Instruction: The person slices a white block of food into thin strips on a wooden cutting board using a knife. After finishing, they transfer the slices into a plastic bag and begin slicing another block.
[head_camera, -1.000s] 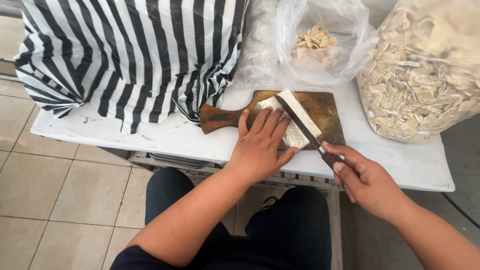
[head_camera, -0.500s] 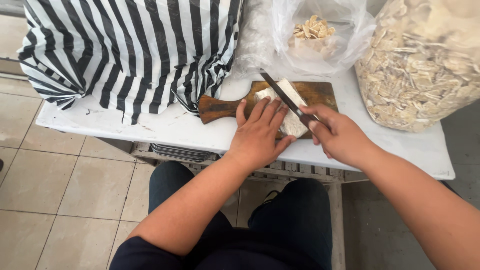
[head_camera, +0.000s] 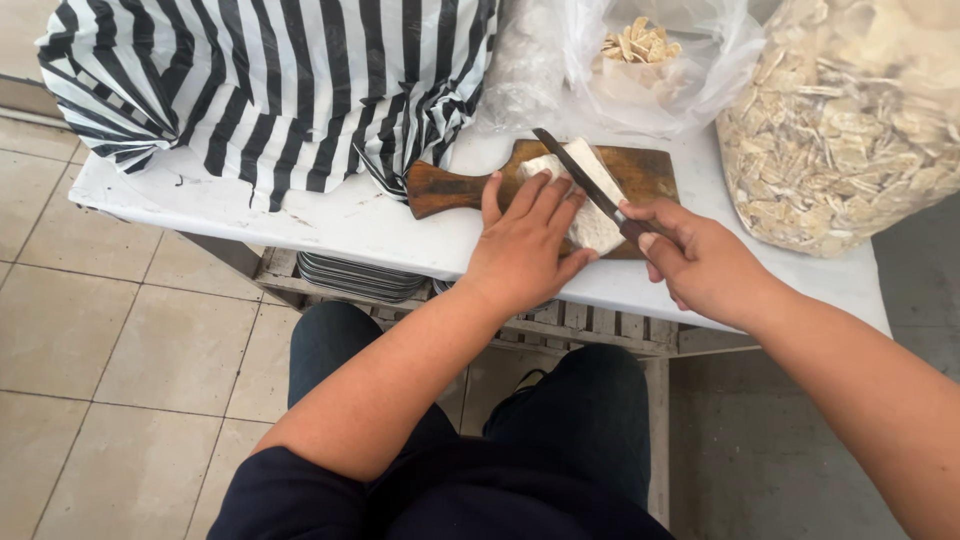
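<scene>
A white block of dough-like food (head_camera: 597, 196) lies on a brown wooden cutting board (head_camera: 650, 172) on the white table (head_camera: 330, 220). My left hand (head_camera: 527, 243) presses flat on the block's near side, fingers spread over it. My right hand (head_camera: 700, 262) grips the dark handle of a knife (head_camera: 580, 182). The blade lies across the top of the block, its tip pointing away toward the upper left.
A black-and-white striped plastic bag (head_camera: 270, 80) covers the table's left part. A clear bag (head_camera: 660, 60) with pale cut strips stands behind the board. A large clear sack of pale strips (head_camera: 850, 120) fills the right. Stacked trays (head_camera: 360, 275) sit under the table.
My right hand and the knife have slid up and to the left over the block. The left hand still presses on the block.
</scene>
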